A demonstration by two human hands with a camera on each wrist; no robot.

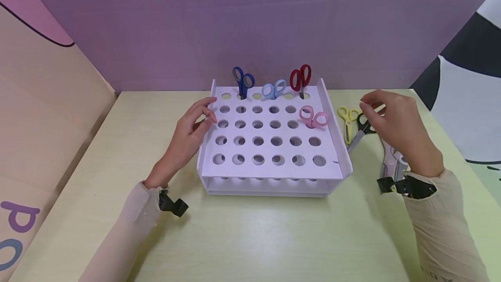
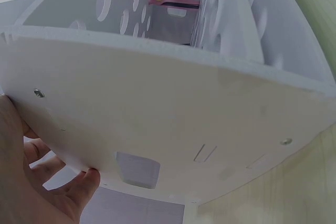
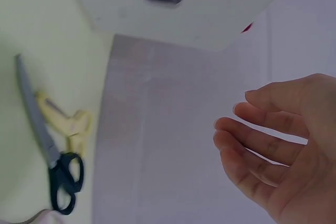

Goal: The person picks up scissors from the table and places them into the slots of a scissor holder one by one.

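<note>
A white rack (image 1: pixel 266 132) with rows of round holes stands on the table. My left hand (image 1: pixel 192 121) touches its left side panel, the fingers lightly bent along the edge; the left wrist view shows the fingertips against that panel (image 2: pixel 136 114). Dark blue scissors (image 1: pixel 243 82), light blue scissors (image 1: pixel 274 89) and red scissors (image 1: pixel 300 79) stand in the back row, pink scissors (image 1: pixel 312 117) farther forward at the right. My right hand (image 1: pixel 399 121) hovers right of the rack, its fingers loosely bent with nothing in them. Beneath it lie black-handled scissors (image 3: pixel 65 182) and yellow scissors (image 3: pixel 65 121).
More scissors, with pale pink parts (image 1: pixel 389 160), lie on the table partly behind my right wrist. A purple backdrop (image 1: pixel 266 25) rises behind the table (image 1: pixel 258 234). Printed panels stand at both sides.
</note>
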